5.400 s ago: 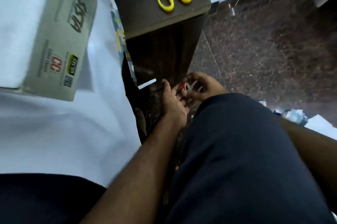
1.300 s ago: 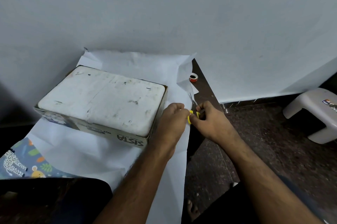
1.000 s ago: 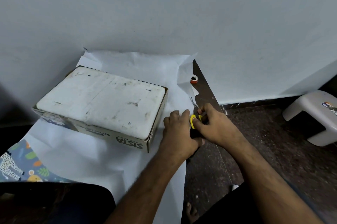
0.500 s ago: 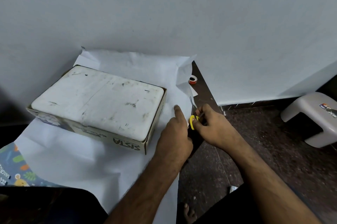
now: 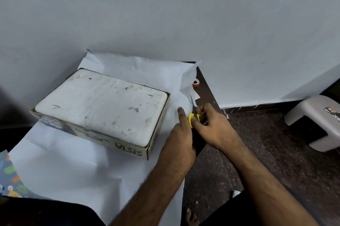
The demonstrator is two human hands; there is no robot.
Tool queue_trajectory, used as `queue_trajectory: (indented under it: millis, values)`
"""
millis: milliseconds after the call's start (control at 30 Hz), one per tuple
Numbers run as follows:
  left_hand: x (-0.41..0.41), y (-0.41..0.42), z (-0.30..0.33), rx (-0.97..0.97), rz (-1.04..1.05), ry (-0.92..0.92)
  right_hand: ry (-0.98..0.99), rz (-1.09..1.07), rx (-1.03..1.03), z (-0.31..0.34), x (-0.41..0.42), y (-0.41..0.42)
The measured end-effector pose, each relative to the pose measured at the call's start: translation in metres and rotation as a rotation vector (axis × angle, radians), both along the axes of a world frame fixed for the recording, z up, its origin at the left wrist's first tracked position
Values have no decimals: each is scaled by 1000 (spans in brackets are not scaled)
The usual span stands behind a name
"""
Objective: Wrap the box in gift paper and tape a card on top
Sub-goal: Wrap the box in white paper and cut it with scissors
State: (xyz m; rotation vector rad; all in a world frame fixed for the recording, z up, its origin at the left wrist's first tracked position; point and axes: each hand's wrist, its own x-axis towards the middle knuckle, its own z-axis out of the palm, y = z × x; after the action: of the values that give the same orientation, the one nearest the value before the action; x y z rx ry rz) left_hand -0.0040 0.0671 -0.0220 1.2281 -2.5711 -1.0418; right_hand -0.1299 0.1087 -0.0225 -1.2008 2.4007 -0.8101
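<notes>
The right hand (image 5: 213,126) has its grip curled on yellow-handled scissors (image 5: 193,115), seemingly cutting the white-backed gift paper (image 5: 73,161) under the worn white-topped cardboard box (image 5: 103,108). The left hand (image 5: 179,139) presses flat; slack could tear the cut.

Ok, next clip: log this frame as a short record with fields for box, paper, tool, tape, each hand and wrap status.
box: box lies on the paper, unwrapped
paper: gift paper spread white side up, printed side showing at near left
tool: yellow-handled scissors, blades pointing away at the paper's right edge
tape: tape roll on the dark table near the wall
left hand: left hand flat on the paper, forefinger extended
right hand: right hand grips the scissors
status: wrapping not begun
</notes>
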Motion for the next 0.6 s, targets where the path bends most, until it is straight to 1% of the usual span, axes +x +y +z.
queue_trajectory:
  millis: [133,400,600]
  values:
    - [-2,-4,1,18,21,5,4,-26,8,1,-4,-1]
    - [-3,-2,2,30,12,-23,-75,-71,-12,-1,-3,-4]
    - [-4,-4,0,17,25,-30,-41,-54,-14,-2,-7,-7]
